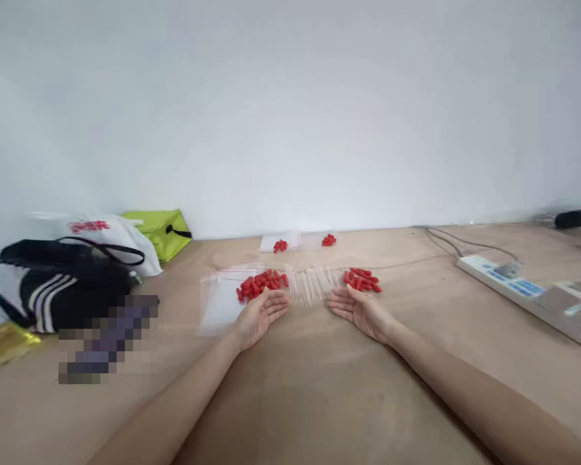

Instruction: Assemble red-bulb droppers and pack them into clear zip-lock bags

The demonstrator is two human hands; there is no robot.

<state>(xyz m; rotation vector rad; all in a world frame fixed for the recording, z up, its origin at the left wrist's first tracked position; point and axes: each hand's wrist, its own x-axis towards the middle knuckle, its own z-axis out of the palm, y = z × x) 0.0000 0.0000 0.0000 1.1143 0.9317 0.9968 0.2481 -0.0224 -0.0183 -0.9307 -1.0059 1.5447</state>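
My left hand (263, 316) rests near the table top, palm turned inward, fingers stretched out and holding nothing. Just beyond it lies a heap of small red cylinder-shaped pieces (261, 284), partly over clear plastic bags (217, 307). My right hand (363, 313) mirrors it, also palm inward with straight fingers, below a second group of red pieces (361, 279). Between the two heaps, a row of thin, pale, clear-looking sticks or tubes (314, 284) lies side by side, close to both sets of fingertips. Whether the fingers touch them I cannot tell.
Near the wall lie two smaller red clusters (280, 246) on clear bags (297, 241). At left are a black striped bag (82, 281), a white bag (142, 248), a lime-green bag (159, 226) and a pixelated dark object (111, 336). A power strip (503, 281) with cables sits right.
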